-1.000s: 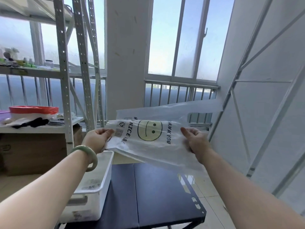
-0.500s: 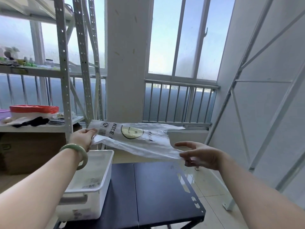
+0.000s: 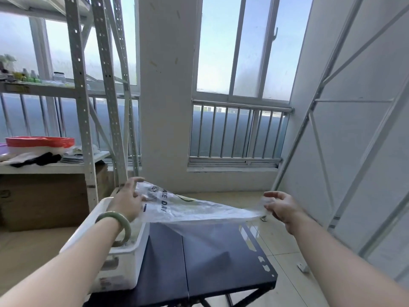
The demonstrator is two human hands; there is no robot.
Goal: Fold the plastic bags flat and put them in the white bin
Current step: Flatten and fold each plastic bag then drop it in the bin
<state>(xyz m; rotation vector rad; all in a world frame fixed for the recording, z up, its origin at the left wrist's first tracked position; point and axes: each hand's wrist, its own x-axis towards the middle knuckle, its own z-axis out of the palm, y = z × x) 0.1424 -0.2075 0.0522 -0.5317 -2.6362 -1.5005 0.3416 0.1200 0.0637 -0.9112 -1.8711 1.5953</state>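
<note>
Bright, hazy daylight comes through the windows point(image 3: 241, 47), washing the glass pale. Glare streaks the floor tiles point(image 3: 287, 247) (and the dark table point(image 3: 221, 262) edge). Straight shelf posts point(image 3: 77, 85) bow toward the frame's edges. Fine detail looks soft, perhaps from compression.

Bag point(image 3: 190, 210) tipped flat & lower; right hand point(image 3: 281, 207) re-pinched its end.

place: storeroom or closed-in utility balcony | shelving: tall slotted metal racks point(image 3: 80, 96) | stock: cardboard box point(image 3: 44, 200) under the lowest shelf, red-lidded tub point(image 3: 39, 141) and loose cloths point(image 3: 37, 159) on it | shell: barred windows point(image 3: 239, 134), tiled floor point(image 3: 287, 273) | work spot: white bin point(image 3: 124, 267) on a dark folding table point(image 3: 210, 262)
</note>
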